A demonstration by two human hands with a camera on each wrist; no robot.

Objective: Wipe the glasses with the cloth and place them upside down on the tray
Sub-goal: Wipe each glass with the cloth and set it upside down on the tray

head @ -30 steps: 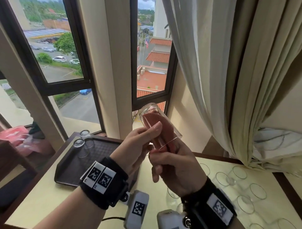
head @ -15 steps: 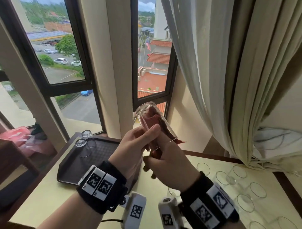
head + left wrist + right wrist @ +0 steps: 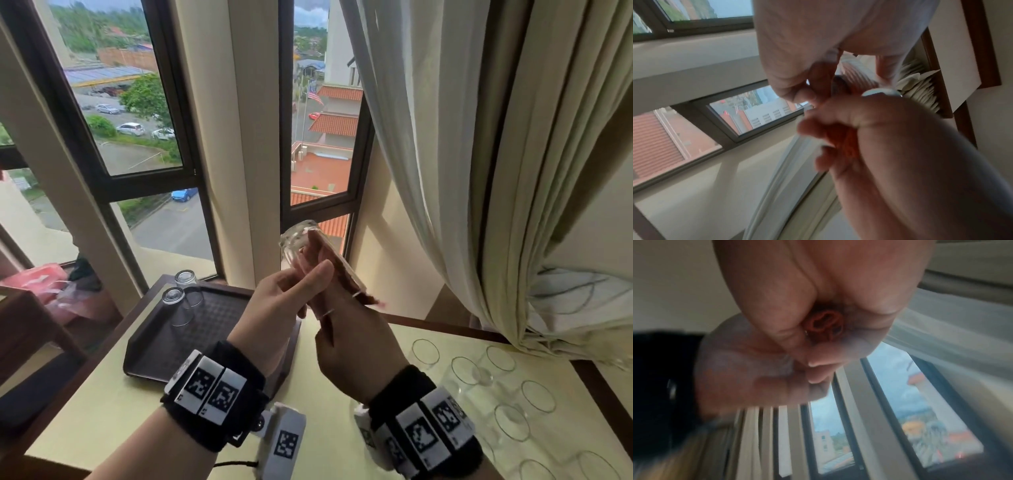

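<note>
Since a second ago the glass [image 3: 310,260] has tipped further, its base now leaning up and to the left toward the window, and the red cloth [image 3: 346,274] inside it has bunched along the right wall, with a corner sticking out at the rim. The left hand [image 3: 274,318] pinches the glass near its mouth, fingers on the outside and thumb curled against the side. The right hand [image 3: 356,346] is closed round the cloth just below the rim; the right wrist view shows the red fabric [image 3: 823,326] gathered in a tight roll between the curled fingers. Both hands hold the glass in the air above the counter [image 3: 113,411], over the right end of the dark brown tray [image 3: 161,342]. The tray lies toward the counter's far left corner, and two glasses [image 3: 180,301] stand upside down on it, side by side at its far left corner. On the right part of the counter, well apart from the tray, stands a cluster of upright glasses [image 3: 507,407] with open rims up, reaching to the counter's right edge. Behind the counter are dark-framed windows [image 3: 137,137], and a pale curtain [image 3: 479,154] hangs down to the counter's far right corner.
</note>
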